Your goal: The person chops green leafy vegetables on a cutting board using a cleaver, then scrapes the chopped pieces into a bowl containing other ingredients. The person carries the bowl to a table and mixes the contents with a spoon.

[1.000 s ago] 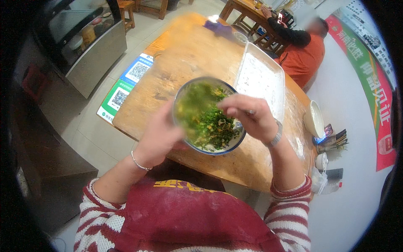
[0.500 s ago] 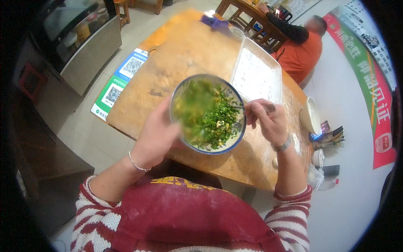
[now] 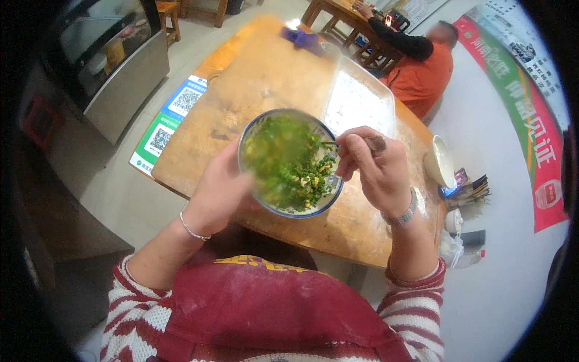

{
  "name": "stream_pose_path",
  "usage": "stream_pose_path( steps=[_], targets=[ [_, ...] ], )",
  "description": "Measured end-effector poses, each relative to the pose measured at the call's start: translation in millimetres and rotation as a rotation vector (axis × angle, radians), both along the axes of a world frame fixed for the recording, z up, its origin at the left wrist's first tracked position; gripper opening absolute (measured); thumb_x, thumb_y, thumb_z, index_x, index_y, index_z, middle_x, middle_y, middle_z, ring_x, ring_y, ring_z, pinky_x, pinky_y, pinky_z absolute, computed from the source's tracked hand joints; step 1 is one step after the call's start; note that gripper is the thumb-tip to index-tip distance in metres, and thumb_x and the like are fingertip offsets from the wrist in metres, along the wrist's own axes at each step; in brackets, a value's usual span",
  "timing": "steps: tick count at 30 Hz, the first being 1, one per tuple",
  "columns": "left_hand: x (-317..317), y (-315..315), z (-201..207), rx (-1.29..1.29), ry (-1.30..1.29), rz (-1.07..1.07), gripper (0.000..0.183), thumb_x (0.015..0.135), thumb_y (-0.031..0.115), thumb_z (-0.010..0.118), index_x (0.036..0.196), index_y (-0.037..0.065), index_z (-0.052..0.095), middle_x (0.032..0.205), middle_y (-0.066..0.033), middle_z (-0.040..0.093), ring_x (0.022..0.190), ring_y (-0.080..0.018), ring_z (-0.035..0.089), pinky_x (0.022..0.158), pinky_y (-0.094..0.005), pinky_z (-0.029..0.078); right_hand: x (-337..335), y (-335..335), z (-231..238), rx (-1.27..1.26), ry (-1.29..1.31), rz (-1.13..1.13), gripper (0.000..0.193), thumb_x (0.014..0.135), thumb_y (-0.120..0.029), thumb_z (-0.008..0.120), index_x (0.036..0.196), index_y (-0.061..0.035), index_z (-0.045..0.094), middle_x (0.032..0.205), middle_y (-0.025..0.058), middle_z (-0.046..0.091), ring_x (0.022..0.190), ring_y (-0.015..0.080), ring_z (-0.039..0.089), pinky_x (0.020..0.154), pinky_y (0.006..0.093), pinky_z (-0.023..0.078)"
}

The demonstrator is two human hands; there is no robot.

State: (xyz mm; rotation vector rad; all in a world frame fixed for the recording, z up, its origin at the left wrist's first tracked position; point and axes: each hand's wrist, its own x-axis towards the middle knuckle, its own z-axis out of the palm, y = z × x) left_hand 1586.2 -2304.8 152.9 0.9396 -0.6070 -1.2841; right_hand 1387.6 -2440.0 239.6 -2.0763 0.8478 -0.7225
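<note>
While a bowl (image 3: 324, 202) of chopped greens (image 3: 295, 172) is gripped at its left by the left hand's fingers (image 3: 228, 175), above the near side of the bench (image 3: 196, 142), a utensil (image 3: 377, 143) is pinched at the right by the right hand's fingers (image 3: 356, 145).

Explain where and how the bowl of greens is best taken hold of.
Probably by its outer wall, coming from the left, where the left hand holds it: the round bowl shows no handle, greens fill its open top, and the right hand has a utensil at the right rim.
</note>
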Motion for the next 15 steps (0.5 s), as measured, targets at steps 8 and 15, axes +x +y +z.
stream_pose_path(
  steps=[8, 15],
  targets=[
    [2, 19, 12, 0.020, -0.023, -0.087, 0.068, 0.088, 0.000, 0.058, 0.150, 0.010, 0.035, 0.127, -0.0066, 0.058, 0.089, -0.0141, 0.066, 0.059, -0.0244, 0.058, -35, 23, 26, 0.119, 0.165, -0.207, 0.032, 0.098, -0.015, 0.050, 0.077, 0.0059, 0.064, 0.062, 0.0117, 0.065, 0.048, 0.0186, 0.064, 0.045, 0.0298, 0.051],
    [-6, 23, 17, 0.024, -0.005, -0.107, 0.067, 0.088, -0.002, 0.055, 0.150, 0.016, 0.035, 0.128, -0.0038, 0.057, 0.096, -0.0166, 0.067, 0.063, -0.0297, 0.062, -31, 53, -39, 0.666, -0.310, -0.393, 0.028, 0.094, -0.015, 0.047, 0.095, 0.0111, 0.057, 0.075, 0.0224, 0.064, 0.057, 0.0294, 0.066, 0.051, 0.0363, 0.058]
  ],
)
